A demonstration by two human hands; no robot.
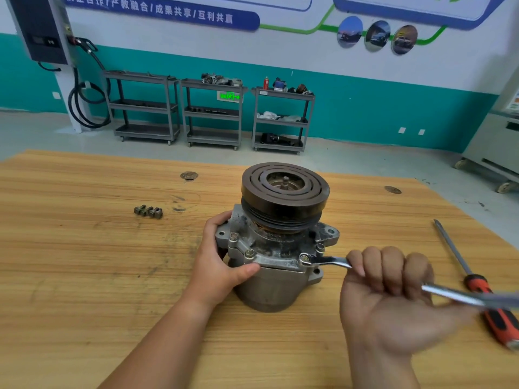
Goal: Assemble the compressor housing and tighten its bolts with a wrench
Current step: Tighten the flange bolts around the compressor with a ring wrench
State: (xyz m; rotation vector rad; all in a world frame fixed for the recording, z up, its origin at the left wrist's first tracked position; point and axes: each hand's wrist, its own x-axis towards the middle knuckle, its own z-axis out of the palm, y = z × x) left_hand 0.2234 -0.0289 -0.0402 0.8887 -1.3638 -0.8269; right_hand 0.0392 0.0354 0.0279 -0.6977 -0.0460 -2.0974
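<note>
A flange bolt [304, 258] is being tightened: the wrench [325, 261] is gripped by the right hand [390, 293], the compressor housing [269, 276] steadied in the left hand's [222, 265] grasp; next, the wrench should be swung steadily.

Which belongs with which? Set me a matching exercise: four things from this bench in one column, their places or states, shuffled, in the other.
1. wrench
2. loose bolts
3. screwdriver
4. left hand

A. lies on the table, right of the compressor
B. held by the right hand, its head on a bolt
C. grips the compressor's side
D. grouped on the table, left of the compressor

Pairs: 1-B, 2-D, 3-A, 4-C
</note>
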